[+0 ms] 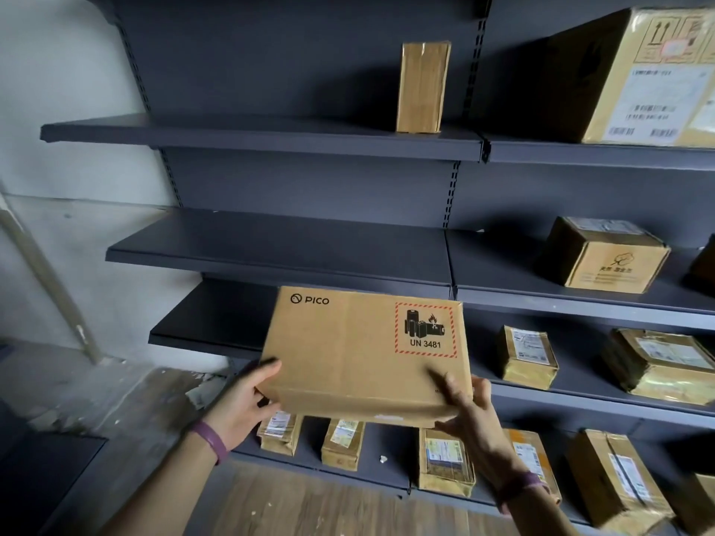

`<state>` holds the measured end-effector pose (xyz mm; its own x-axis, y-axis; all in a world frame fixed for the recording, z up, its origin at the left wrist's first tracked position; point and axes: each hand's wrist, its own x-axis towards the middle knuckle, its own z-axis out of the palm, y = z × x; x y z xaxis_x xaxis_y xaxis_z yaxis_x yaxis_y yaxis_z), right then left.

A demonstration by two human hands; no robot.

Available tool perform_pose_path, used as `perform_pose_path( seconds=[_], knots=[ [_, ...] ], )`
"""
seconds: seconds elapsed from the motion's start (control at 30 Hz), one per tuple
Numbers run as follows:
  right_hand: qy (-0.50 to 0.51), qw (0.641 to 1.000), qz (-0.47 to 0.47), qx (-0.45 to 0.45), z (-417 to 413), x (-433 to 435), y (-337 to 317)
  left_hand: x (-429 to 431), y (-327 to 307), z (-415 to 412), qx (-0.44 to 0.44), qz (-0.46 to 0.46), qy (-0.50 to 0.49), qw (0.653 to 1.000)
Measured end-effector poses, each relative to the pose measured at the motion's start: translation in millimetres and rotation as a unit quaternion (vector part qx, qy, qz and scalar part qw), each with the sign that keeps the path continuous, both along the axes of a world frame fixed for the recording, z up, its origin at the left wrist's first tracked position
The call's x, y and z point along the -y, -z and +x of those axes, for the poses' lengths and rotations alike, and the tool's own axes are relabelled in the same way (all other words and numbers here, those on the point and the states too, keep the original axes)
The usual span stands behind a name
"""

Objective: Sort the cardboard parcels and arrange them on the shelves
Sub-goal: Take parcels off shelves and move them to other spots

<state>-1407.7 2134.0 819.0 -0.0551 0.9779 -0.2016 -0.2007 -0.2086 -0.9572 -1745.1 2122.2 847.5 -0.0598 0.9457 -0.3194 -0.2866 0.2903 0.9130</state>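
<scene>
Head camera view: both hands hold a flat cardboard PICO parcel (363, 353) in the air before dark metal shelves (263, 135). Left hand (247, 400) grips its lower left corner, thumb on top. Right hand (470, 408) grips the lower right corner, thumb on the face. A tall narrow parcel (423, 87) stands upright on an upper shelf. Smaller labelled parcels (528, 355) sit on the lower shelves.

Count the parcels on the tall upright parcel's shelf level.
2: the tall narrow parcel in the left bay, and a large labelled box in the right bay, cut by the frame; more may lie beyond.
</scene>
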Motion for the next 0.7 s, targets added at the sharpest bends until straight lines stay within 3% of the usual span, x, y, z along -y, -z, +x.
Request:
perform_pose_path(
  seconds=[0.17,0.4,0.7],
  knots=[
    [-0.011,0.998,0.052,-0.028,1.1,-2.2,-7.8,-1.3,-0.2,-6.0,0.027,-0.008,-0.008,1.000],
    [-0.024,0.997,0.065,-0.014,3.8,6.0,1.6,1.7,11.0,-2.6,-0.038,-0.012,-0.035,0.999],
    [-0.036,0.995,0.096,-0.011,-2.6,27.6,-5.5,10.1,35.8,-3.1,0.007,-0.014,-0.070,0.997]
  ],
)
